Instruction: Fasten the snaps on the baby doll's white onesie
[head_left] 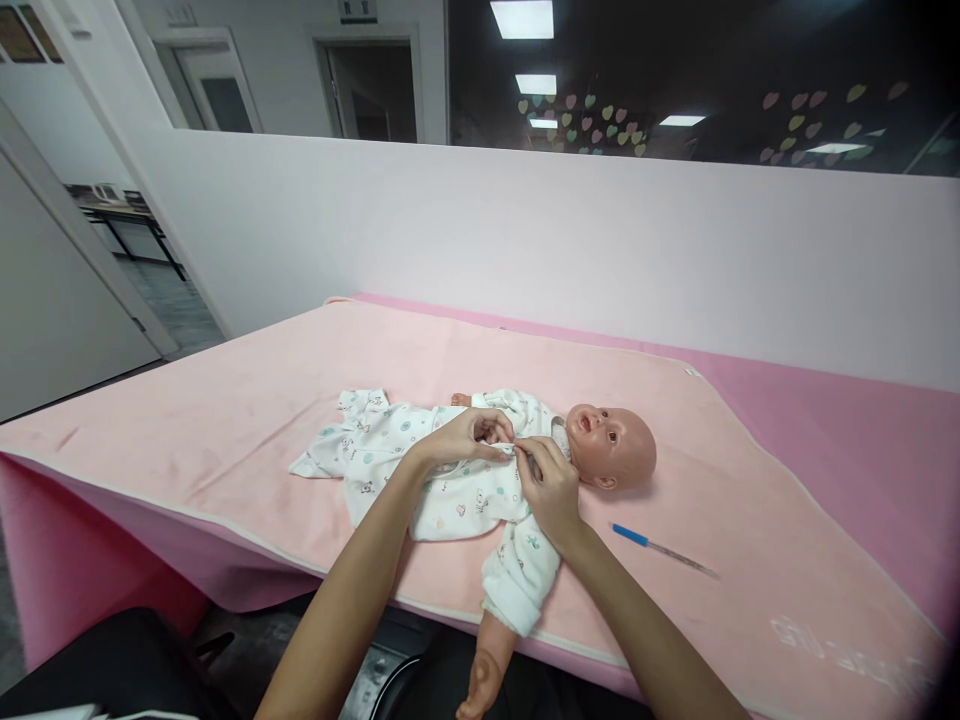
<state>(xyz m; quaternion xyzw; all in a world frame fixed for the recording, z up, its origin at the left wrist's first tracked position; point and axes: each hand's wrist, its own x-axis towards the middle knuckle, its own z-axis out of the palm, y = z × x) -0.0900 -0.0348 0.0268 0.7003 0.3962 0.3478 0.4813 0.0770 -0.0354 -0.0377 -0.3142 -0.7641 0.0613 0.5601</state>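
We pinch the white printed cotton romper point(450, 490) on the plastic baby doll point(607, 445) between left hand point(469, 438) and right hand point(547, 490), meeting at its chest; edges should align squarely.

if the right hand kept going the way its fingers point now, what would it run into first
The right hand points up and left across the doll's chest, so it would probably meet the left hand first; their fingertips already seem to touch at the white printed outfit near the collar. Depth is hard to judge.
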